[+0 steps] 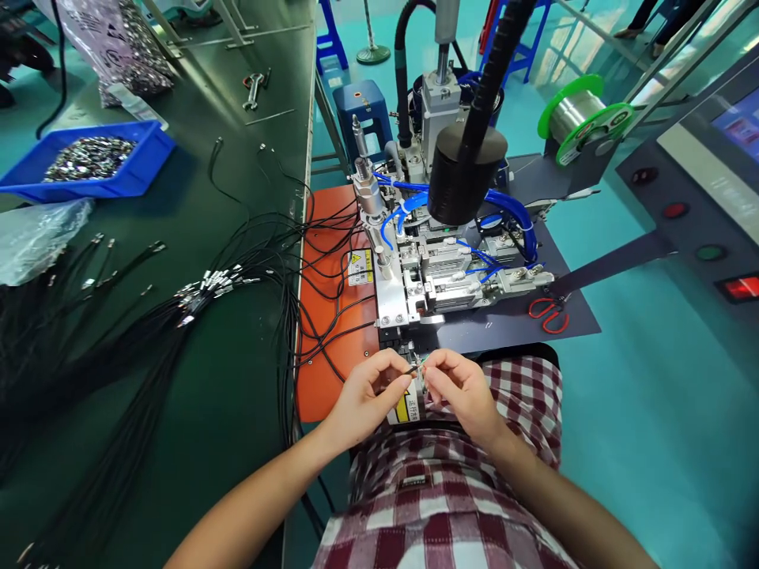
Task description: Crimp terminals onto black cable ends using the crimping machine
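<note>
In front of my lap, both hands meet at the near edge of a metal machine [439, 276]. My left hand [376, 391] pinches the end of a thin black cable [410, 371] between thumb and forefinger. Fine coloured wires [422, 365] come out of that end, and my right hand [459, 387] has its thumb and fingertips closed on them. A yellow and white warning label [406, 407] shows just below the fingers. More black cables [323, 340] run over the machine's orange base [314, 387] to my left.
Bundled cables with metal connectors [207, 292] lie on the dark green table [237, 442]. A blue tray [148, 162] holds small metal parts. Red-handled scissors [549, 316], a wire spool [584, 118] and a control panel [700, 205] are on the right. A black cylinder [466, 174] hangs over the machine.
</note>
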A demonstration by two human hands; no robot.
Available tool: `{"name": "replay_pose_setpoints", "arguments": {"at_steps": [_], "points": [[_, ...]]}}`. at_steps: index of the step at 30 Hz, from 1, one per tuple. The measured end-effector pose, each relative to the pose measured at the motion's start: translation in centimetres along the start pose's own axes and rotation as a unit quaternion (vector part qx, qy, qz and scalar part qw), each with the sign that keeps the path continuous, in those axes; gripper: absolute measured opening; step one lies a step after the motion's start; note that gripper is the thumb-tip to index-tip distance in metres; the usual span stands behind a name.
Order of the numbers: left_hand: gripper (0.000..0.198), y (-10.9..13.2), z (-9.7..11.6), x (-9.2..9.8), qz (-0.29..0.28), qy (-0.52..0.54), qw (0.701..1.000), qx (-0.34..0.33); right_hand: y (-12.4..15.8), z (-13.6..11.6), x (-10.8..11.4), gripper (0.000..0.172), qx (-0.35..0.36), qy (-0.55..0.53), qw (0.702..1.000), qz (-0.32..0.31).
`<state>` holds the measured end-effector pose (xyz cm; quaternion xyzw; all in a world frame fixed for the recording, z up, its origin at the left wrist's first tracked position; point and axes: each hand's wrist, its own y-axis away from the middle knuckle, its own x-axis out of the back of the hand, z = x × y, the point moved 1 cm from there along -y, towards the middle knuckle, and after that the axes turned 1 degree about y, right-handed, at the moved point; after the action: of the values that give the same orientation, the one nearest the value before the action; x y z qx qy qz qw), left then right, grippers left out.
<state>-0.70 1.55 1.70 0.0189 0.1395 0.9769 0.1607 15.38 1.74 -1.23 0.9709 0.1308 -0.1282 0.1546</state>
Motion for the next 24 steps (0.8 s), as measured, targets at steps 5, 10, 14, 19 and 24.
{"name": "replay_pose_setpoints", "arguments": {"at_steps": [5, 10, 14, 19, 24], "points": [[0.018, 0.5, 0.2, 3.3, 0.072, -0.132, 0.980, -0.132, 0.1, -0.3, 0.5, 0.021, 0.006, 0.054, 0.999, 0.002], [0.040, 0.0, -1.5, 15.3, 0.464, -0.401, 0.788, -0.044, 0.2, -0.4, 0.9, 0.022, -0.004, 0.073, 0.997, -0.006], [0.040, -2.9, -2.8, 21.1, 0.448, -0.406, 0.796, 0.019, 0.2, -0.3, 1.0, 0.022, -0.008, 0.075, 0.997, -0.020], [0.029, -6.6, -3.1, 20.6, 0.407, -0.405, 0.818, 0.025, 0.5, 0.1, 1.2, 0.022, -0.017, 0.075, 0.997, -0.019], [0.024, -8.1, -2.8, 19.8, 0.406, -0.404, 0.820, 0.009, 0.7, 0.7, 1.1, 0.023, -0.035, 0.066, 0.997, -0.030]]}}
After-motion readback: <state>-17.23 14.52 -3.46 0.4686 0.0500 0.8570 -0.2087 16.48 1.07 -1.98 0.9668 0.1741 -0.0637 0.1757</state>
